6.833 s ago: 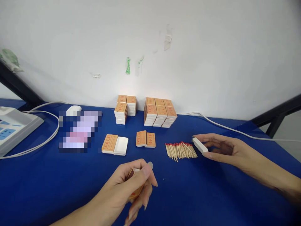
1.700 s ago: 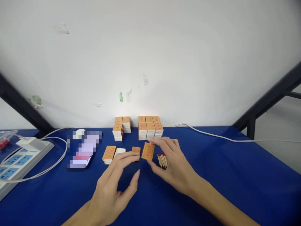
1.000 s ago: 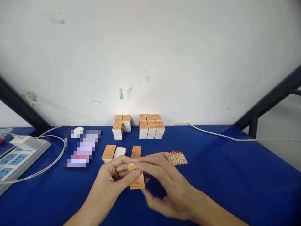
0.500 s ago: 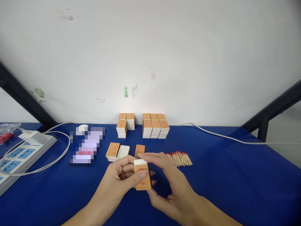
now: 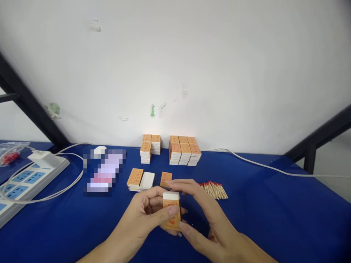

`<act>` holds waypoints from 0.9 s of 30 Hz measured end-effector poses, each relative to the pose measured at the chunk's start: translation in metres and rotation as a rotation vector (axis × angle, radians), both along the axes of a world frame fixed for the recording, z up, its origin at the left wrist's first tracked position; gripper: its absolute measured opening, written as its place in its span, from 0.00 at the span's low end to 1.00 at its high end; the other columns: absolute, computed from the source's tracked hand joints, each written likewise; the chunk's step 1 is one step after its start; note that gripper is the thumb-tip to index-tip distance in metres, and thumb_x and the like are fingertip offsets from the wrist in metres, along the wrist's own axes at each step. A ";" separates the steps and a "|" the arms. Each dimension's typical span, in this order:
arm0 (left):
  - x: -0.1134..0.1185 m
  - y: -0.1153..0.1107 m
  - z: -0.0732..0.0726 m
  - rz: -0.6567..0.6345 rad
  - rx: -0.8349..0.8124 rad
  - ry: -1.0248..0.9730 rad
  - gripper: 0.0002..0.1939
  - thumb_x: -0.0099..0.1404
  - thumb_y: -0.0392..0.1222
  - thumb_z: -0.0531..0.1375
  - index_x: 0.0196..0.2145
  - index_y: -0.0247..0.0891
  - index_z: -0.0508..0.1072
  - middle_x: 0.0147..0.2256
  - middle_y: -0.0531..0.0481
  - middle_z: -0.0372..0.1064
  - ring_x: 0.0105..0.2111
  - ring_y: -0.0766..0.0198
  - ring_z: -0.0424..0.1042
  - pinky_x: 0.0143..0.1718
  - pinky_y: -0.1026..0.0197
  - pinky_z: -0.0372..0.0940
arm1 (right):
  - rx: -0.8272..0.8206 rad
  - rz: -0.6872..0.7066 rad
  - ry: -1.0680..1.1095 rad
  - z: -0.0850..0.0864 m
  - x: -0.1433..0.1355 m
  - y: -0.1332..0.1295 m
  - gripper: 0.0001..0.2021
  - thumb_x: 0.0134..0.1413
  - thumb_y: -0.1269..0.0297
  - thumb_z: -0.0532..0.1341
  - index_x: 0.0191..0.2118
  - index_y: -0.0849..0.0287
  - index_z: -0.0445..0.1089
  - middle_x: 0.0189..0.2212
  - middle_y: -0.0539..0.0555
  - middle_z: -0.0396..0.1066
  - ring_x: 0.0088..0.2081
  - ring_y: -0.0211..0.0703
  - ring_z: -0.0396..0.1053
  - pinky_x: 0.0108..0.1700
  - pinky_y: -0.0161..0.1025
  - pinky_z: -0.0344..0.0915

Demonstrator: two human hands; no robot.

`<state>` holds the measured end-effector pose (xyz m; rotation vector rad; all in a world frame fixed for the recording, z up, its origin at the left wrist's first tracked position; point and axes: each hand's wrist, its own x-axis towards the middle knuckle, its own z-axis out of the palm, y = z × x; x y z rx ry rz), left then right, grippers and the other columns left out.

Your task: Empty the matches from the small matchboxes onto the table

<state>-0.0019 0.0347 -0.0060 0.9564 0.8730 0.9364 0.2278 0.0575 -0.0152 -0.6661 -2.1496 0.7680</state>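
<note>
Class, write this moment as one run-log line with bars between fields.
left hand: grips matchbox, white end uppermost | right hand: open, at matchbox's right edge | blue table: loose red-tipped matches, stacked matchboxes behind

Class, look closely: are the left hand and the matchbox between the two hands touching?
Touching. The head view shows the left hand with its thumb laid across the printed face of the matchbox.

A white charger (image 5: 44,159) is plugged into a power strip (image 5: 29,184); the wall (image 5: 233,73) is flanked by 2 dark diagonal bars (image 5: 30,98).
</note>
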 end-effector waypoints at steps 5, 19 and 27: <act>0.001 -0.001 0.003 -0.010 0.004 -0.011 0.18 0.71 0.54 0.76 0.48 0.38 0.83 0.38 0.48 0.82 0.36 0.61 0.80 0.40 0.59 0.80 | -0.033 0.004 0.052 0.001 -0.003 -0.001 0.27 0.76 0.65 0.59 0.74 0.37 0.63 0.69 0.54 0.74 0.69 0.55 0.73 0.68 0.55 0.76; 0.002 -0.002 -0.010 -0.070 -0.198 -0.293 0.27 0.68 0.45 0.79 0.61 0.40 0.82 0.41 0.44 0.82 0.40 0.57 0.84 0.46 0.55 0.79 | -0.189 -0.048 0.210 0.006 -0.011 0.002 0.17 0.83 0.57 0.55 0.65 0.34 0.76 0.56 0.49 0.83 0.58 0.49 0.80 0.62 0.49 0.76; 0.004 -0.002 -0.016 -0.123 -0.244 -0.359 0.25 0.67 0.49 0.80 0.57 0.38 0.83 0.40 0.44 0.82 0.37 0.60 0.85 0.41 0.60 0.77 | -0.328 -0.045 0.193 -0.003 -0.012 0.009 0.14 0.81 0.51 0.58 0.52 0.41 0.82 0.42 0.51 0.80 0.45 0.48 0.79 0.50 0.48 0.75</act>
